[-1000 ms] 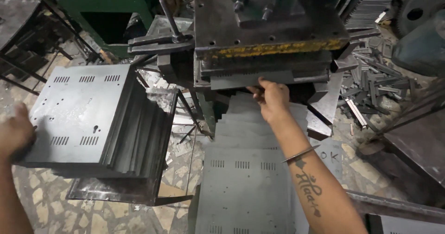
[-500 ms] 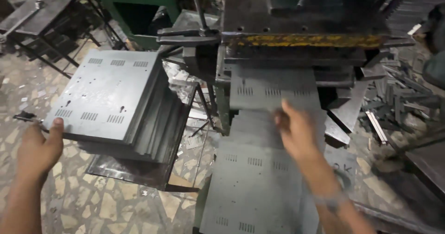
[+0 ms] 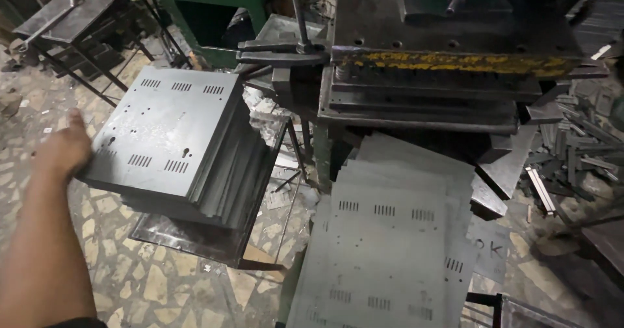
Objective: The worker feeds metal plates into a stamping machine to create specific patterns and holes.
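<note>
The press (image 3: 448, 74) takes up the upper middle of the view: a dark steel body with a worn yellow strip (image 3: 455, 61) across its front and a lever handle (image 3: 296, 16) standing at its left end. The stone-chip floor (image 3: 162, 282) spreads out below and to the left of the press.

Directly below the press front, pale slotted sheets (image 3: 390, 250) lie fanned one over another, running down toward the viewer. No hand is on them.

To the left of the press, and just below its lever, sits a stack of dark sheets (image 3: 169, 133), each with slot groups and punched holes. The stack is slewed, so its right-hand edges step out like a fanned deck. It rests on a low metal stand (image 3: 195, 237). Farther left of the press, and above the stack, is a dark table (image 3: 84, 3) carrying a spanner (image 3: 49, 22). Loose offcut strips (image 3: 572, 159) are heaped to the right of the press.

The left hand (image 3: 65, 149) is at the stack's far edge from the press. Its fingers (image 3: 77, 117) are stretched out and open, laid against the corner of the top sheet, with nothing clasped (contact looks light). The right hand is out of view.

Judgement: the step in hand is the hand meeting the dark stack, with no sheet lifted yet. Any lift would call for the fingers to hook under the top sheet's edge alone and leave the slewed pile below it undisturbed.
</note>
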